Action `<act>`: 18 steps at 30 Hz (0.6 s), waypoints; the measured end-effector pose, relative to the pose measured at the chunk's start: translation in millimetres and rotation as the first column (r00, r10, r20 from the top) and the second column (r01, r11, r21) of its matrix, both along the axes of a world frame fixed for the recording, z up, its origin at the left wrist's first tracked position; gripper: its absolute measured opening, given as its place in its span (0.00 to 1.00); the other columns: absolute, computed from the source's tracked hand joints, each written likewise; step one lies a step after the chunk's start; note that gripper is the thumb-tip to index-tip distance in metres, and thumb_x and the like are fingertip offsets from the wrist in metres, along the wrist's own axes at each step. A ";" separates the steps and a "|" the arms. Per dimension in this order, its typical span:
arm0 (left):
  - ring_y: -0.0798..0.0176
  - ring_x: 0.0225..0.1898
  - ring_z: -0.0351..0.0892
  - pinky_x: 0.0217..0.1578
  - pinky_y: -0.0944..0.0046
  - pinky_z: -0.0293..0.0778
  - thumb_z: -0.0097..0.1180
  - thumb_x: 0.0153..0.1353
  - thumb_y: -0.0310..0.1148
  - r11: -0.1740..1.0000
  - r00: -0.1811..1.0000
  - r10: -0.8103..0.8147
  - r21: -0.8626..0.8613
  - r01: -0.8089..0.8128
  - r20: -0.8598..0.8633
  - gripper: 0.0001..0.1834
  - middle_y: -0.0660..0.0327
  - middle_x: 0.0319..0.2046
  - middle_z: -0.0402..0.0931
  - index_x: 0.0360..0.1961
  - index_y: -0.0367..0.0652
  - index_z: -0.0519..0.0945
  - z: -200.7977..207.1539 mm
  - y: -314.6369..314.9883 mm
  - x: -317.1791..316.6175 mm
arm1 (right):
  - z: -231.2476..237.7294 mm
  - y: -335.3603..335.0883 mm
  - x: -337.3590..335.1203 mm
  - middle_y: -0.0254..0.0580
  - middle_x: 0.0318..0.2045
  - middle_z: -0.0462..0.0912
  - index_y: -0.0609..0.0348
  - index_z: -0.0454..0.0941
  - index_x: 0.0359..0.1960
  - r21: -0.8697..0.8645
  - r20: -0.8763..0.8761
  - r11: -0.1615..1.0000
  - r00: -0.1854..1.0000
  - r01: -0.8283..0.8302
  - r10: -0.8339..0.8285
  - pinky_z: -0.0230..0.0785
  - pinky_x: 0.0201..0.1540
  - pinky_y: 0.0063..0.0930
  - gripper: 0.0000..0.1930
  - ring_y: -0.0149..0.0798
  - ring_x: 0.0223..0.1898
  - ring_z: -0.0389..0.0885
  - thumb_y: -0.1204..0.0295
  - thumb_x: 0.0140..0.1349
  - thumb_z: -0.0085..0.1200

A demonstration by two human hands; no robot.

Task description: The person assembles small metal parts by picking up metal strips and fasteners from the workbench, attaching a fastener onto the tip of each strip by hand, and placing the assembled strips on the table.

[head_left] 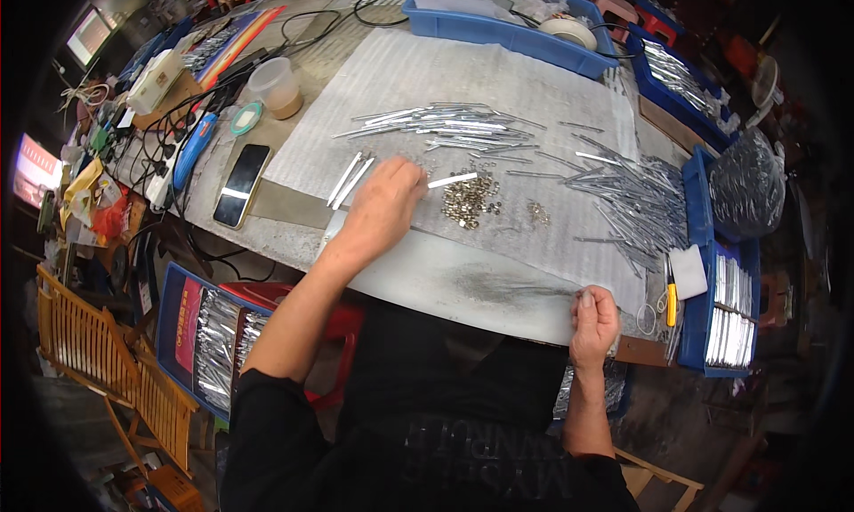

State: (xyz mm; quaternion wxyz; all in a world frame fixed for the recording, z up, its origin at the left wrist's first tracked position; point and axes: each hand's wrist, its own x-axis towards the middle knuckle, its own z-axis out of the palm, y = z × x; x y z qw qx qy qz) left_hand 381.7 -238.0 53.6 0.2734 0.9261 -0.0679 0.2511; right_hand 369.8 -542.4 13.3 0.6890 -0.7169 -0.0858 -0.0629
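Note:
My left hand (390, 201) reaches over the middle of the worktable with its fingers closed. A narrow, flat, bright metal strip (454, 180) sticks out from its right side, over a pile of small brass-coloured metal pieces (470, 201). Left of that hand lie a couple of similar strips (340, 181). My right hand (593, 323) is closed at the table's front edge, thumb against fingers; anything inside it is hidden. Beyond the left hand spreads a heap of silver strips (454, 125). A larger heap of thin metal rods (636, 196) covers the mat's right side.
A blue tray (516, 33) stands at the back. Blue bins (709, 334) line the right side, near a yellow cutter knife (671, 300). Leftward are a phone (242, 185), a plastic cup (277, 89) and cables. A blue crate (173, 334) of metal strips sits below left.

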 end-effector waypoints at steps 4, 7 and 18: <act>0.56 0.27 0.67 0.30 0.65 0.64 0.48 0.51 0.21 0.963 0.993 -0.091 -0.259 0.067 -0.081 0.03 0.55 0.24 0.65 0.27 0.36 0.68 5.5 -21.4 -24.7 | 7.1 6.0 2.0 0.26 0.19 0.68 0.63 0.71 0.33 -0.247 0.053 0.968 0.997 -0.035 0.050 0.51 0.21 0.10 0.07 0.17 0.20 0.59 0.71 0.60 0.45; 0.61 0.25 0.67 0.28 0.67 0.64 0.49 0.53 0.23 0.926 0.983 -0.119 -0.374 0.059 -0.139 0.02 0.56 0.23 0.67 0.27 0.36 0.69 8.6 -39.7 -43.1 | 14.8 16.2 0.3 0.28 0.21 0.69 0.64 0.71 0.36 -0.213 -0.018 0.970 0.993 -0.121 0.119 0.54 0.23 0.10 0.08 0.18 0.21 0.61 0.72 0.60 0.45; 0.54 0.23 0.73 0.24 0.62 0.67 0.51 0.52 0.24 0.809 0.924 -0.294 -0.578 0.105 -0.243 0.03 0.52 0.22 0.70 0.29 0.36 0.71 2.8 -88.8 -78.0 | 33.7 51.4 -8.1 0.33 0.26 0.73 0.65 0.71 0.36 0.308 -0.131 0.920 0.947 -0.241 0.292 0.60 0.24 0.11 0.08 0.20 0.23 0.67 0.74 0.58 0.49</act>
